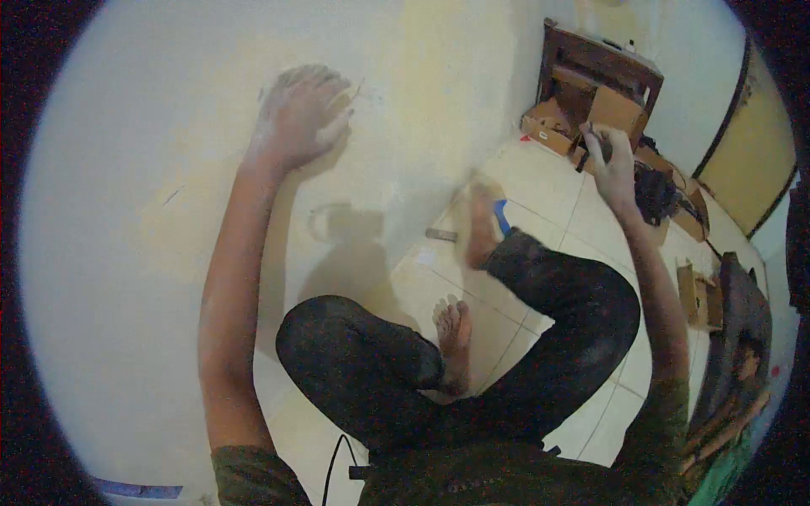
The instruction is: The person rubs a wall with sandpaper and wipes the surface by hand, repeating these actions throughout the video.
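White wall (194,126) lay under left hand (302,116), fingers loosely spread; thin mark (359,88) beside it slanted upward. Right hand (612,156) curled, any grip unclear.

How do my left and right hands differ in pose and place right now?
The left hand is spread out at the wall, while the right hand is curled in the air, in front of the cardboard boxes in this view.
The left hand looks motion-blurred; the right hand looks sharper.
Both are bare and paler than their forearms.
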`<action>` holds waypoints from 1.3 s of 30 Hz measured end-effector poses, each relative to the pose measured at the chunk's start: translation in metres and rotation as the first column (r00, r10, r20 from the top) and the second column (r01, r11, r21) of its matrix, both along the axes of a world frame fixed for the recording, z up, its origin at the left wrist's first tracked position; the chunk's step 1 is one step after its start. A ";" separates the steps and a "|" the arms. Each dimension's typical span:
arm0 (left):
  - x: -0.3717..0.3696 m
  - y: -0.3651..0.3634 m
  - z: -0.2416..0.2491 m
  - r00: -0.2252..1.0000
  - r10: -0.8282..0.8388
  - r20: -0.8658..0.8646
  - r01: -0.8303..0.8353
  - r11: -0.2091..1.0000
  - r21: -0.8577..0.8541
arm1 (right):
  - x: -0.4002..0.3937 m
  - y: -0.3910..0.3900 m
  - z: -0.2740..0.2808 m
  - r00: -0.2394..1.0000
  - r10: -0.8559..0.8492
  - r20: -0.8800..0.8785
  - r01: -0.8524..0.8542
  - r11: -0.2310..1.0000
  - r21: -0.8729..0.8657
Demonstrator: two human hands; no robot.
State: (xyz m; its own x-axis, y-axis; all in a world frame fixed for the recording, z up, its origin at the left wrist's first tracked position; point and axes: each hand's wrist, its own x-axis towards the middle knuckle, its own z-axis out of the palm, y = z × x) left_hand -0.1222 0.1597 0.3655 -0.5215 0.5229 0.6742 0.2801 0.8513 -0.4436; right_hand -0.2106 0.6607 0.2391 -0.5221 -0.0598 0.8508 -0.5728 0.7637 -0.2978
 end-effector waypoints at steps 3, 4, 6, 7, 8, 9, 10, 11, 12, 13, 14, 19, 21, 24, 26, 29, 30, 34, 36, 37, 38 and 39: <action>0.026 -0.015 -0.022 0.996 -0.090 0.018 0.089 0.994 0.063 | 0.002 -0.065 0.077 0.993 0.120 0.005 -0.120 0.986 0.114; 0.036 -0.017 -0.031 0.994 -0.103 0.042 0.099 0.991 0.094 | 0.003 -0.085 0.087 0.986 0.163 0.039 -0.167 0.974 0.156; 0.023 -0.019 -0.041 0.989 -0.051 0.140 0.047 0.998 0.035 | -0.003 -0.137 0.108 0.974 0.205 0.097 -0.225 0.930 0.291; 0.019 -0.020 -0.050 0.984 -0.009 0.175 0.010 1.000 -0.004 | -0.015 -0.161 0.106 0.954 0.278 0.111 -0.299 0.898 0.322; 0.016 -0.023 -0.060 0.977 0.037 0.210 -0.028 0.999 -0.044 | -0.029 -0.184 0.100 0.928 0.350 0.130 -0.373 0.859 0.351; 0.010 -0.028 -0.071 0.971 -0.146 0.190 0.131 0.987 0.091 | -0.036 -0.207 0.094 0.920 0.373 0.123 -0.391 0.840 0.377; 0.005 -0.027 -0.080 0.965 -0.134 0.227 0.114 0.988 0.100 | -0.045 -0.228 0.088 0.911 0.396 0.118 -0.409 0.820 0.400; -0.001 -0.023 -0.090 0.958 -0.123 0.259 0.098 0.989 0.107 | -0.055 -0.248 0.081 0.902 0.417 0.110 -0.422 0.802 0.423; -0.002 -0.014 -0.100 0.949 -0.109 0.296 0.080 0.991 0.109 | -0.059 -0.261 0.067 0.893 0.438 0.101 -0.447 0.846 0.291; -0.007 -0.010 -0.109 0.959 -0.145 0.242 0.121 0.986 0.112 | -0.064 -0.277 0.048 0.885 0.456 0.090 -0.465 0.872 0.152; -0.013 -0.004 -0.116 0.968 -0.179 0.174 0.161 0.981 0.110 | -0.069 -0.289 0.035 0.878 0.474 0.063 -0.476 0.879 0.016; -0.024 0.001 -0.149 0.940 -0.136 0.313 0.123 0.990 0.063 | -0.054 -0.320 -0.067 0.797 0.599 0.083 -0.395 0.620 -0.678; -0.010 0.012 -0.139 0.946 -0.197 0.257 0.162 0.975 0.152 | -0.053 -0.327 -0.103 0.774 0.620 0.127 -0.289 0.525 -0.800; 0.015 0.001 -0.153 0.957 -0.176 0.228 0.111 0.956 0.273 | -0.050 -0.334 -0.152 0.759 0.605 0.241 -0.122 0.496 -0.860; 0.010 -0.024 -0.162 0.983 -0.100 0.155 0.067 0.977 0.205 | -0.058 -0.362 -0.190 0.780 0.550 0.297 -0.042 0.520 -0.853; 0.018 -0.030 -0.163 0.993 -0.100 0.061 0.093 0.989 0.115 | -0.027 -0.372 -0.222 0.777 0.568 0.271 -0.033 0.466 -0.884; 0.026 -0.041 -0.166 0.991 -0.085 0.101 0.075 0.992 0.099 | -0.024 -0.368 -0.216 0.770 0.565 0.295 -0.010 0.473 -0.881; 0.050 -0.057 -0.182 0.973 0.059 0.224 -0.109 0.970 0.218 | -0.059 -0.354 -0.187 0.740 0.498 0.452 0.102 0.582 -0.807; 0.049 -0.058 -0.176 0.973 0.043 0.229 -0.094 0.972 0.217 | -0.072 -0.362 -0.202 0.797 0.415 0.438 0.087 0.639 -0.764; 0.049 -0.057 -0.175 0.972 0.037 0.232 -0.088 0.973 0.214 | -0.065 -0.367 -0.209 0.770 0.468 0.433 0.090 0.593 -0.800; 0.048 -0.057 -0.176 0.972 0.029 0.234 -0.081 0.974 0.214 | -0.055 -0.374 -0.226 0.804 0.451 0.388 0.051 0.597 -0.801; 0.048 -0.057 -0.174 0.971 0.027 0.238 -0.079 0.974 0.212 | -0.046 -0.385 -0.247 0.834 0.435 0.340 0.013 0.600 -0.800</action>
State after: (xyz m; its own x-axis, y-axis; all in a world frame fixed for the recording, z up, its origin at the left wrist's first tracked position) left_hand -0.0737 0.1031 0.1913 -0.6999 0.3442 0.6259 0.3051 0.9363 -0.1737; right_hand -0.2567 0.2756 -0.0084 -0.9057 0.3080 0.2913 -0.3035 0.0087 -0.9528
